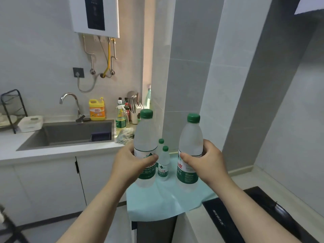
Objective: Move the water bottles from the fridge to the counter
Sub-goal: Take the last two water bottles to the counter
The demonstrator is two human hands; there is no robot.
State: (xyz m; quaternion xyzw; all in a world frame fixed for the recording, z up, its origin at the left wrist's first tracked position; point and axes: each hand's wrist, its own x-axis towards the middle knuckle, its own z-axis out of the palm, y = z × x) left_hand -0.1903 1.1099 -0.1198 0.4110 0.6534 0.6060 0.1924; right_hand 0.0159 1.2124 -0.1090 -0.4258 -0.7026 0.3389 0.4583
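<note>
One large water bottle (144, 149) is gripped by the left hand (130, 163), another large bottle (190, 151) by the right hand (207, 162); fingers wrapped round mid-body, thumbs in front. Both are held upright, long axis vertical, green caps up, approx. over the pale green mat (166, 202). Btwn the hands, just beyond, two small bottles (164, 163) stand upright on the mat.
</note>
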